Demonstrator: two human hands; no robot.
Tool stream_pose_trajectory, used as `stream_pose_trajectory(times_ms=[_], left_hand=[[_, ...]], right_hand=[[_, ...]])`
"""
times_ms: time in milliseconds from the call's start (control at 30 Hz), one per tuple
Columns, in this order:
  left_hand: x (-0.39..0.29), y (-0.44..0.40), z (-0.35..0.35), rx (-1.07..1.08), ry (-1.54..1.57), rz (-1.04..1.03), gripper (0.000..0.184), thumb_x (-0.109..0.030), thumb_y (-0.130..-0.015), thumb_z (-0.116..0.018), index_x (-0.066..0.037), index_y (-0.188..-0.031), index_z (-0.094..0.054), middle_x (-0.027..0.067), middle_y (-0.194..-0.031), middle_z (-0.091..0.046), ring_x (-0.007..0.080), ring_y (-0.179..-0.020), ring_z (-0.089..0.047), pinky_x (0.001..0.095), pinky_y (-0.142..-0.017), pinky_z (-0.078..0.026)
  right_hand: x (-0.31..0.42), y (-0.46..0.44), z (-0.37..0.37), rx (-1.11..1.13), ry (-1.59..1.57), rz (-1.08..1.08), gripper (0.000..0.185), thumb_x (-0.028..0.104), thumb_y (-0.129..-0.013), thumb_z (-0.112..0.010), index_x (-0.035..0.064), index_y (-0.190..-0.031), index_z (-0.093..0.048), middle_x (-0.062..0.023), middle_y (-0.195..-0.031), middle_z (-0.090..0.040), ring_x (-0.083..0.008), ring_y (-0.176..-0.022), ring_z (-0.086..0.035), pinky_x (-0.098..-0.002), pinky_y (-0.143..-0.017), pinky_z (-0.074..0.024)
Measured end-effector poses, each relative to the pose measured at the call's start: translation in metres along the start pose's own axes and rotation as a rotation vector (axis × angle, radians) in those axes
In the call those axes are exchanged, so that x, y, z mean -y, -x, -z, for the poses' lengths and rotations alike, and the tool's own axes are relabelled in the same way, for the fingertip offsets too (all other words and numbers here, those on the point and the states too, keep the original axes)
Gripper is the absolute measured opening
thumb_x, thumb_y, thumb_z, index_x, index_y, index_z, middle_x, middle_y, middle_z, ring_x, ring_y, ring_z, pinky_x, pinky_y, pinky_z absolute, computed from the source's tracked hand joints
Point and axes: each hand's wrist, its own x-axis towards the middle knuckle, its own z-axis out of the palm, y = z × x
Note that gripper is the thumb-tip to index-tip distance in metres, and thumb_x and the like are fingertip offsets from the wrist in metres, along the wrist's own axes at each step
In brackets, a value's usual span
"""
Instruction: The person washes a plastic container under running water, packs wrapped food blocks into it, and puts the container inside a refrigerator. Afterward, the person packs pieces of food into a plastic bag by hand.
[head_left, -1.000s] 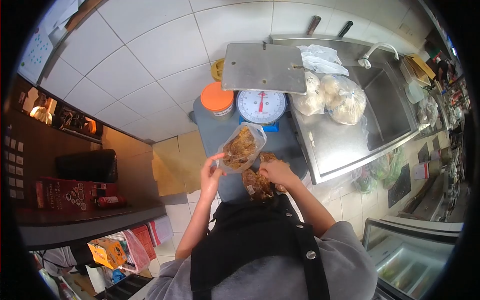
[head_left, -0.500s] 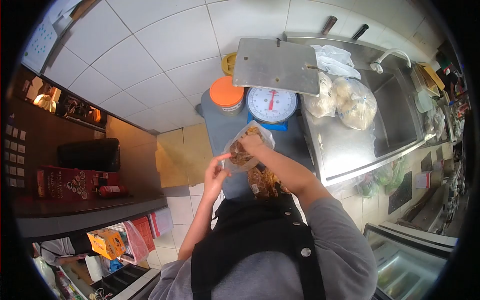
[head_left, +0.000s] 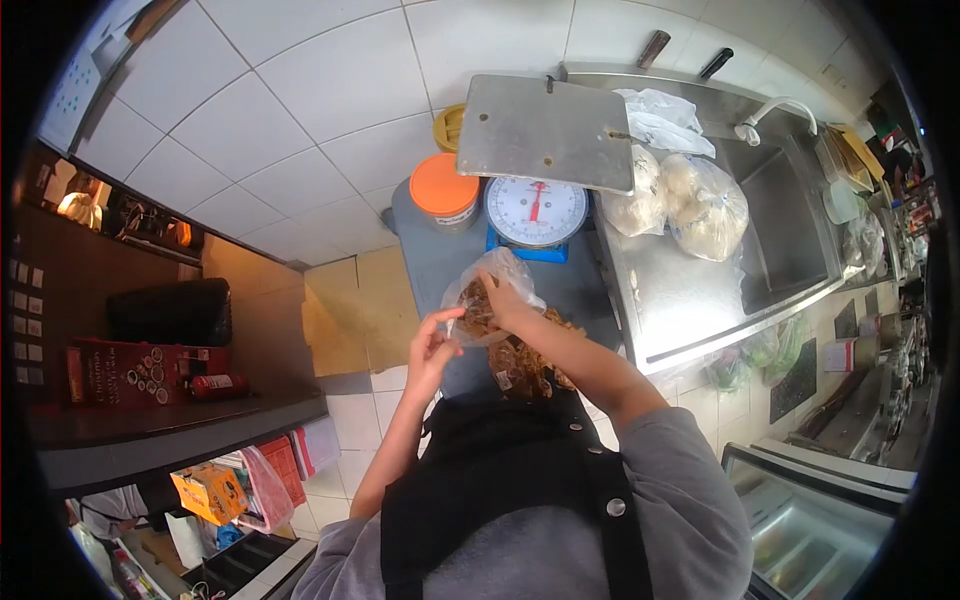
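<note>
A clear plastic bag (head_left: 512, 268) with dried-looking brown food pieces (head_left: 478, 300) in it lies on the grey table. At its left edge is my left hand (head_left: 432, 350), index finger and thumb closing on the bag's rim. My right hand (head_left: 508, 305) reaches into the bag's mouth, curled over the brown pieces; its fingertips are hidden, and I cannot make out what they grip. Closer to my body, a second clear packet (head_left: 512, 368) of brown pieces with a small label lies beside loose yellowish-brown pieces (head_left: 560, 325), partly under my right forearm.
Behind the bag stands a dial scale (head_left: 537, 212) with a flat metal pan (head_left: 545, 135). An orange-lidded tub (head_left: 445, 187) is left of it. To the right, filled plastic bags (head_left: 708, 210) rest on the steel sink counter (head_left: 665, 300), beside the basin and tap (head_left: 775, 118).
My right hand has shifted slightly left within the bag, and the bag's mouth has changed shape around it. My left hand stays at the bag's edge. The whole view has shifted slightly left.
</note>
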Motion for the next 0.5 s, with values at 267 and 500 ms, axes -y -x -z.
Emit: stream_pose_trajectory(times_ms=[267,500], left_hand=[[-0.002,0.013,-0.008,0.058,-0.012,0.036,0.042,0.000,-0.080,-0.052,-0.001,-0.121,-0.059,0.0056,-0.121,-0.058,0.0078,-0.069,-0.050,0.0244,-0.072,-0.045],[-0.005,0.010,0.002,0.017,-0.016,-0.013,0.043,-0.001,-0.079,-0.051,-0.002,-0.121,-0.060,0.0060,-0.122,-0.056,0.0090,-0.070,-0.051,0.0254,-0.074,-0.046]], right_hand=[[-0.022,-0.009,-0.011,-0.171,-0.029,-0.129,0.071,0.013,-0.074,-0.069,-0.0002,-0.134,-0.035,-0.0253,-0.092,-0.065,-0.0399,-0.092,-0.064,-0.0472,-0.077,-0.0529],[0.008,0.005,0.015,-0.113,0.127,-0.015,0.048,0.020,-0.077,-0.071,0.0025,-0.116,-0.049,-0.0212,-0.112,-0.059,-0.0348,-0.106,-0.059,-0.0435,-0.081,-0.0525]])
